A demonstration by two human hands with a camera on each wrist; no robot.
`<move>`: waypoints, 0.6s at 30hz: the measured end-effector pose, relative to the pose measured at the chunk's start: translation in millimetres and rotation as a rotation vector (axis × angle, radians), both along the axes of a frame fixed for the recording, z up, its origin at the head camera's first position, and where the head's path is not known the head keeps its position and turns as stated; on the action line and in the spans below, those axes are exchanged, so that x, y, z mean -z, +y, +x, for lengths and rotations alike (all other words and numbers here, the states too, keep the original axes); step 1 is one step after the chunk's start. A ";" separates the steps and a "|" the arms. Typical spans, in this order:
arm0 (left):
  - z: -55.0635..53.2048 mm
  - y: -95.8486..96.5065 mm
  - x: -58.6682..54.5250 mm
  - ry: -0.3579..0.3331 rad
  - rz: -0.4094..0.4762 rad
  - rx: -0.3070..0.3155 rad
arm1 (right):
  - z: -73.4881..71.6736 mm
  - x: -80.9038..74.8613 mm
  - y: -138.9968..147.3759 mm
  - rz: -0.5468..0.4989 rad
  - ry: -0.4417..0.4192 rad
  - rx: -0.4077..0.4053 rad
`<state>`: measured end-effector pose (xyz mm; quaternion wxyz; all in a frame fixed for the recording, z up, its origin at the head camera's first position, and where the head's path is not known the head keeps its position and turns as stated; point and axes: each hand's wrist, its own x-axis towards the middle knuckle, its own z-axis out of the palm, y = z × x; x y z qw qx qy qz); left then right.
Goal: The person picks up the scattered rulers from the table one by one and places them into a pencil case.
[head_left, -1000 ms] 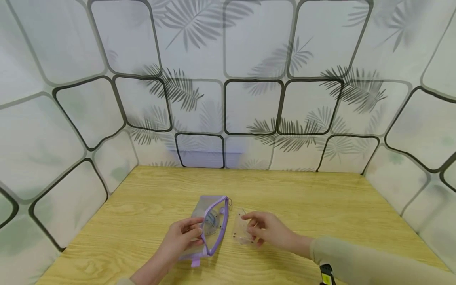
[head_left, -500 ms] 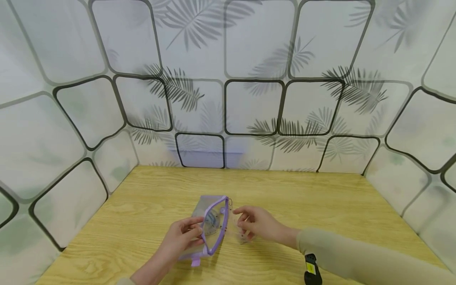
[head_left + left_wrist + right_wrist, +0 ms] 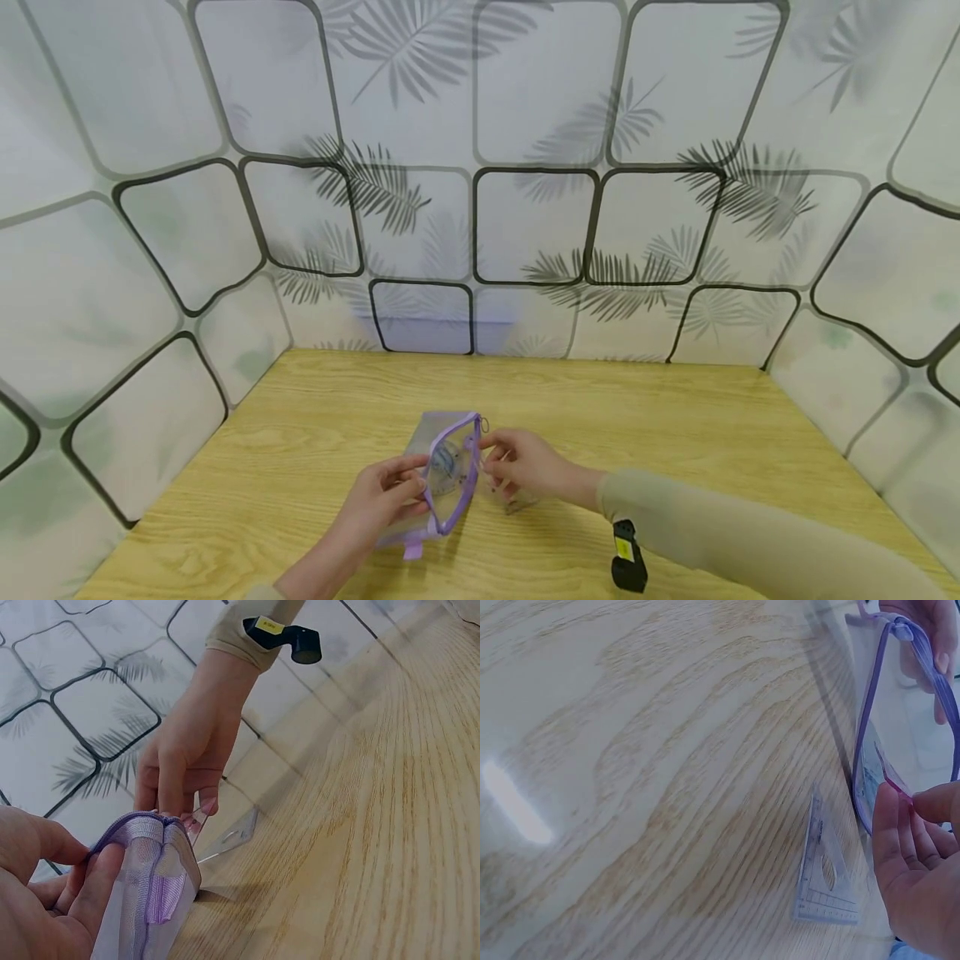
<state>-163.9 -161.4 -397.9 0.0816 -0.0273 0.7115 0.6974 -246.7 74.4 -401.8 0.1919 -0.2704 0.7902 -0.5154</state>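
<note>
A see-through pencil pouch (image 3: pixel 431 429) with a purple zip edge lies on the table, its mouth spread wide. My left hand (image 3: pixel 386 496) pinches the near side of that zip edge between thumb and fingers. At the opposite side of the mouth, my right hand (image 3: pixel 528 462) pinches a thin, clear plastic piece with a pinkish edge (image 3: pixel 894 778). Its tip reaches into the opening; its full outline is hidden. A clear set square (image 3: pixel 810 891) lies on the wood just below the right hand. Through the pouch mouth shows a rounded, bluish clear item (image 3: pixel 447 468), too unclear to name.
The wood-grain table (image 3: pixel 675 433) runs back to a patterned curtain (image 3: pixel 525 225), which also closes in both sides. A small ring (image 3: pixel 484 425) hangs from the pouch's far corner. A black device with a yellow label (image 3: pixel 627 554) is on the right wrist.
My right hand has moved left to the pouch mouth with the clear plastic piece, leaving the set square on the table. My left hand has kept its hold on the zip edge.
</note>
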 end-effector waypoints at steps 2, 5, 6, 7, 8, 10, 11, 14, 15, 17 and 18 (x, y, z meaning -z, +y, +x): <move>0.2 0.1 0.1 0.000 0.000 -0.002 | -0.8 -0.6 -3.4 0.011 -0.011 0.010; 0.5 0.3 0.9 0.005 0.002 -0.001 | -2.3 -0.6 -8.4 0.026 -0.025 0.028; 0.6 0.4 1.2 0.007 0.004 -0.001 | -2.8 -0.4 -10.2 0.032 -0.032 0.035; 0.7 0.4 1.6 0.008 0.005 0.001 | -3.1 -0.3 -12.2 0.031 -0.038 0.041; 0.9 0.5 2.0 0.010 0.005 0.003 | -3.3 -0.1 -13.7 0.031 -0.043 0.043; 1.1 0.7 2.6 0.012 0.008 0.005 | -3.6 0.1 -16.8 0.029 -0.061 0.043; 1.1 0.8 2.8 0.013 0.008 0.005 | -3.6 0.2 -18.2 0.027 -0.073 0.044; 1.4 1.1 3.1 0.017 0.010 0.008 | -4.6 1.4 -22.0 0.020 -0.106 0.050; 1.8 0.8 3.2 0.022 0.011 0.011 | -5.3 2.0 -23.2 0.019 -0.122 0.057; 2.0 0.7 3.4 0.026 0.011 0.018 | -6.9 3.4 -25.9 0.017 -0.145 0.072; 2.3 0.6 3.5 0.028 0.011 0.022 | -7.8 4.0 -27.1 0.022 -0.151 0.076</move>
